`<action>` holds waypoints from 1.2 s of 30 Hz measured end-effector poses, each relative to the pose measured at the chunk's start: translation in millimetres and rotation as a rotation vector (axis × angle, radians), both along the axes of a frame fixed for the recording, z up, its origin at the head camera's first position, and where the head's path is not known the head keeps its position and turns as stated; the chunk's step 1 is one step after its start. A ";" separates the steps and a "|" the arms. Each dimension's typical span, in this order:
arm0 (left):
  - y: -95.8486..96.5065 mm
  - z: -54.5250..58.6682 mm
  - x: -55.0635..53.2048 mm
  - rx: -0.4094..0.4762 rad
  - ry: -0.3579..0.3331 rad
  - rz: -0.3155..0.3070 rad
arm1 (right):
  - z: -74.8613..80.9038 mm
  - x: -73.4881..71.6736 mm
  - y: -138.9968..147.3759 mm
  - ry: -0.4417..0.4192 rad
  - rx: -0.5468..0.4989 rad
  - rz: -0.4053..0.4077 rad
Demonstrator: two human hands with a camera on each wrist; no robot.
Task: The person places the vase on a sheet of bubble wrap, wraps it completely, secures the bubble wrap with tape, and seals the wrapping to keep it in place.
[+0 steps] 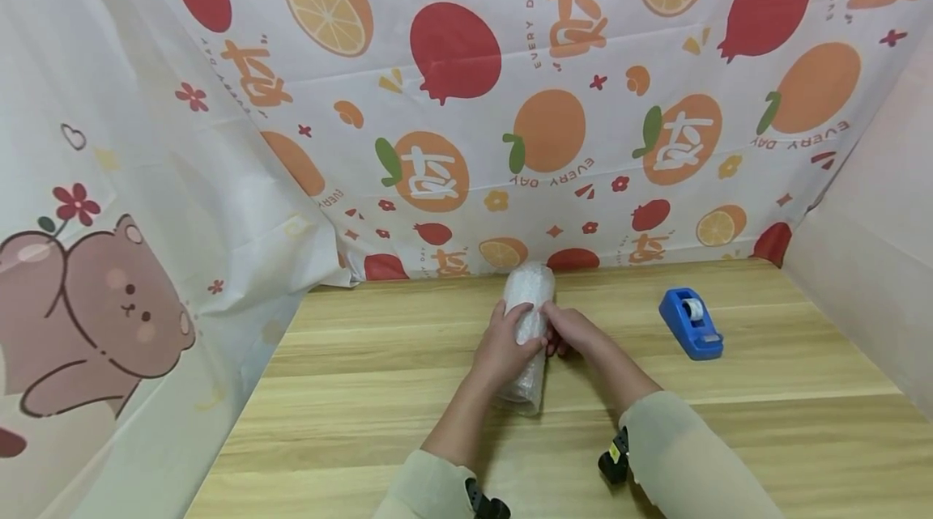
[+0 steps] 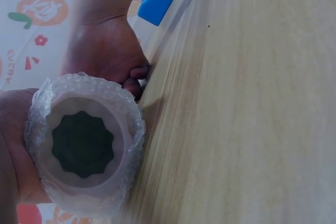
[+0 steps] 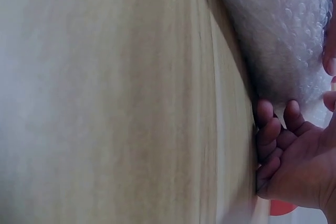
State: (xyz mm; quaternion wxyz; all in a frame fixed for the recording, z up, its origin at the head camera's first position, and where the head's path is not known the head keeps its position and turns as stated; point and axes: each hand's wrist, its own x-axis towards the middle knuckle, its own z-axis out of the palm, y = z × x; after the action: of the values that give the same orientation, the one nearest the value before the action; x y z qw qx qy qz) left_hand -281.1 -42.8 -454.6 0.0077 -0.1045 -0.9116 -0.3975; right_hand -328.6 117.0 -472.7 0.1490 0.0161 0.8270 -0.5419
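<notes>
A long roll of bubble wrap [image 1: 530, 381] lies on the wooden table, wound round a pale cylindrical object. Its near end [image 2: 123, 156] shows in the left wrist view as a pale ring with a dark, scalloped middle. My left hand [image 1: 501, 345] grips the roll from the left, thumb on the near side and fingers over the top. On the right side, my right hand [image 1: 573, 330] pinches the bubble wrap low down by the tabletop. In the right wrist view, its curled fingers [image 3: 270, 129] meet the wrap's lower edge. The exact pinch is partly hidden.
A blue tape dispenser [image 1: 692, 325] with a tape roll in it stands to the right on the wooden table [image 1: 350, 389]. A fruit-printed cloth [image 1: 466, 130] hangs behind the table's far edge, and a bear-printed cloth [image 1: 131, 316] hangs at the left.
</notes>
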 end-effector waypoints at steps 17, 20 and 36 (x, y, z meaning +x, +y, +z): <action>-5.6 -4.1 -2.3 0.097 -0.016 -0.033 | -8.0 5.9 2.4 0.000 -0.036 0.042; -7.3 -4.9 -0.9 0.174 -0.040 -0.040 | -9.5 10.8 1.5 0.009 -0.082 0.052; -34.8 -8.8 11.8 0.607 -0.259 0.009 | -5.8 36.2 3.1 -0.113 -0.250 0.047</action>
State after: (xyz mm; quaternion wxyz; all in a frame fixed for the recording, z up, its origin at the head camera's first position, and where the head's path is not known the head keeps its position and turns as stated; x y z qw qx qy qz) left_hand -269.3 -77.7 -463.4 -0.0759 -0.0419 -0.7454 -0.6610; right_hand -292.4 120.0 -478.5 0.2087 0.0085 0.7434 -0.6354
